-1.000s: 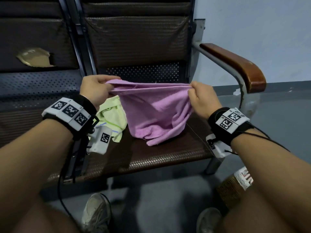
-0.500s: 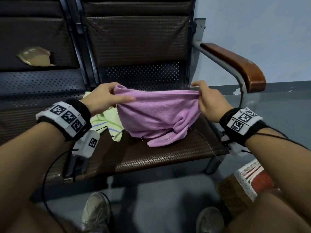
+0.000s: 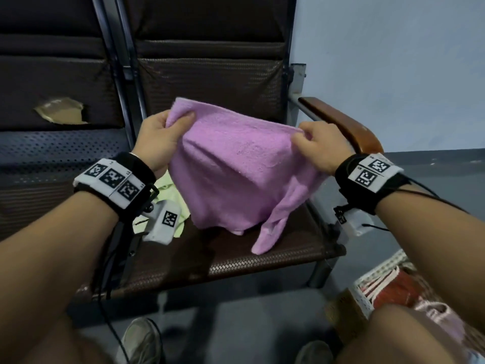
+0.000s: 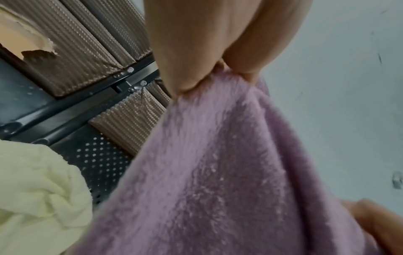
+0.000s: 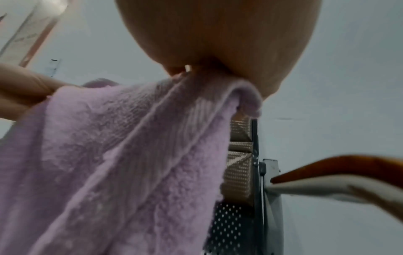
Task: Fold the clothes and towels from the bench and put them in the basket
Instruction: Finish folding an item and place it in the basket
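Now that the pink towel point(image 3: 236, 166) has been lifted higher off the counter point(image 3: 236, 261) and spread wider than a moment ago, it hangs between the left hand point(image 3: 157, 137) and right hand point(image 3: 319, 147), each pinching a top corner; only one tail droops toward the seat, so folding can probably begin. Left of the towel a pale green garment point(image 3: 168, 187) waits on the counter. Below right of the towel sits the basket point(image 3: 367, 282), already holding cloth; the wooden armrest point(image 3: 341, 122) crowds the right hand.

Right hand point(image 5: 218, 34) pinching the hemmed top edge of a pink towel point(image 5: 122, 163), towel hanging down, left hand's fingers point(image 5: 24, 89) holding its far corner, wooden armrest point(image 5: 348, 169) at right
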`<act>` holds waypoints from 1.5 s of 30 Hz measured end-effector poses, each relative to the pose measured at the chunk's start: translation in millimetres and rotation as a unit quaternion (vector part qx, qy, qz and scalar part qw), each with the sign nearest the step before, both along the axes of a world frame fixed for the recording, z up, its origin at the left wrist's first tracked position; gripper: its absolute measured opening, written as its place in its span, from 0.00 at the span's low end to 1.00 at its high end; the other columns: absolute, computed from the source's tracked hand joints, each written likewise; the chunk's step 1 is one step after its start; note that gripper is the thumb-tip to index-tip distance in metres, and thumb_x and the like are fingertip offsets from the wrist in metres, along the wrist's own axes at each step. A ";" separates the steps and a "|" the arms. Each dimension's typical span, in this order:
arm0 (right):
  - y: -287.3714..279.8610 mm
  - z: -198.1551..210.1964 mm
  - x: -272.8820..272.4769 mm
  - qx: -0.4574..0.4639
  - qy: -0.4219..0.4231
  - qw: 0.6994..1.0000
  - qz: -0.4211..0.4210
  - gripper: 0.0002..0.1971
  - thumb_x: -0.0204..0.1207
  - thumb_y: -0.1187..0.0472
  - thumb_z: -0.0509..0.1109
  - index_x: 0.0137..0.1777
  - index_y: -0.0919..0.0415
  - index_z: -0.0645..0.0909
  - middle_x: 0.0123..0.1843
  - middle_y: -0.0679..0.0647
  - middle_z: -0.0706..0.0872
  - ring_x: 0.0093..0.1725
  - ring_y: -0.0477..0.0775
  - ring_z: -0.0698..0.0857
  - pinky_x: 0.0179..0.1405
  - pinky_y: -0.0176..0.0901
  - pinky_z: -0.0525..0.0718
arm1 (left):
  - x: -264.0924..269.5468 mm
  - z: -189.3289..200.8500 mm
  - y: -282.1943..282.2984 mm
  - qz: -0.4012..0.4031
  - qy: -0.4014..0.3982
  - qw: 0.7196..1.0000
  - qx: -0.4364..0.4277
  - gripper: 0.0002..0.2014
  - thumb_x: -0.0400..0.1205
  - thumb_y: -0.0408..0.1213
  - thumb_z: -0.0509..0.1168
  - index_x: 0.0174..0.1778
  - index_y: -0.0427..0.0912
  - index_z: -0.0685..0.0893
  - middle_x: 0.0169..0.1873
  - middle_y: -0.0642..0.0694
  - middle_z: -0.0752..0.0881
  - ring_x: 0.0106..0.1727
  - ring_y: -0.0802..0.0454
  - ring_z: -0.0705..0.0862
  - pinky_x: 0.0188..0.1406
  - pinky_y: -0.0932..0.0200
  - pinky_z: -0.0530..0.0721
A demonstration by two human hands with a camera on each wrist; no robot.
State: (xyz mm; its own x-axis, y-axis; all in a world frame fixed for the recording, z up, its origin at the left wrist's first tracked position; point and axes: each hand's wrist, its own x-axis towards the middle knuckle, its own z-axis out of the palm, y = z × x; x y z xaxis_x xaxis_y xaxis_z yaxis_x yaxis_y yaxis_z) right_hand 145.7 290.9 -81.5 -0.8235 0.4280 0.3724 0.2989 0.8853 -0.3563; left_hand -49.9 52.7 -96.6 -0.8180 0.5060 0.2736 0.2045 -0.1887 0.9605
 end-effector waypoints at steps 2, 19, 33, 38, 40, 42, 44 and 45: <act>2.7 13.1 0.7 0.067 -0.033 0.997 0.021 0.23 0.84 0.43 0.62 0.29 0.53 0.67 0.27 0.46 0.74 0.29 0.45 0.73 0.32 0.47 0.64 | -4.5 10.8 0.6 0.011 0.015 1.000 0.004 0.04 0.82 0.37 0.72 0.43 0.41 0.87 0.38 0.46 0.84 0.41 0.55 0.80 0.43 0.59 0.79; -44.3 37.1 -38.7 -0.463 0.069 0.883 -0.036 0.14 0.87 0.64 0.59 0.41 0.63 0.82 0.36 0.59 0.81 0.37 0.58 0.81 0.30 0.43 0.78 | 46.6 39.1 36.5 0.052 0.030 0.998 -0.005 0.08 0.80 0.38 0.72 0.38 0.37 0.85 0.36 0.41 0.85 0.39 0.50 0.81 0.38 0.44 0.82; -64.3 33.7 -29.2 -0.483 -0.016 0.867 0.120 0.19 0.84 0.72 0.56 0.61 0.58 0.86 0.49 0.59 0.85 0.40 0.51 0.81 0.40 0.42 0.80 | 48.0 19.7 34.2 -0.085 0.011 0.990 -0.113 0.35 0.72 0.16 0.66 0.75 0.45 0.71 0.60 0.46 0.82 0.58 0.49 0.83 0.47 0.57 0.85; -46.0 44.9 -34.4 -0.400 -0.076 0.902 0.143 0.12 0.79 0.50 0.75 0.60 0.51 0.85 0.54 0.52 0.91 0.50 0.52 0.90 0.51 0.44 0.88 | 24.1 30.5 37.6 -0.211 -0.070 0.964 -0.143 0.15 0.70 0.32 0.75 0.53 0.41 0.91 0.46 0.44 0.92 0.49 0.52 0.90 0.43 0.61 0.86; -28.3 49.1 -37.3 -0.373 -0.128 0.912 0.108 0.19 0.69 0.50 0.84 0.59 0.53 0.87 0.53 0.52 0.93 0.51 0.52 0.93 0.51 0.45 0.91 | 16.6 33.7 41.8 -0.202 -0.053 0.967 -0.146 0.10 0.79 0.38 0.73 0.56 0.42 0.91 0.44 0.48 0.93 0.43 0.57 0.90 0.35 0.64 0.86; -12.4 48.2 -40.4 -0.353 -0.184 0.915 0.066 0.14 0.68 0.58 0.85 0.53 0.58 0.90 0.46 0.54 0.94 0.43 0.53 0.93 0.44 0.44 0.91 | 10.2 35.3 49.7 -0.152 -0.015 0.975 -0.160 0.09 0.83 0.41 0.71 0.55 0.42 0.91 0.38 0.53 0.92 0.36 0.61 0.89 0.31 0.66 0.84; 1.3 45.8 -46.5 -0.328 -0.173 0.929 0.019 0.03 0.72 0.64 0.80 0.45 0.59 0.91 0.35 0.54 0.89 0.34 0.52 0.86 0.35 0.44 0.88 | 3.4 35.9 60.3 -0.094 0.030 0.982 -0.160 0.09 0.84 0.40 0.70 0.54 0.39 0.91 0.37 0.52 0.91 0.35 0.63 0.87 0.33 0.64 0.85; 7.6 44.4 -50.1 -0.310 -0.144 0.940 -0.002 0.02 0.74 0.65 0.77 0.44 0.60 0.91 0.34 0.55 0.88 0.35 0.54 0.85 0.37 0.48 0.90 | 0.5 36.8 65.7 -0.071 0.049 0.984 -0.154 0.10 0.84 0.38 0.70 0.53 0.36 0.91 0.40 0.47 0.92 0.38 0.60 0.86 0.39 0.59 0.87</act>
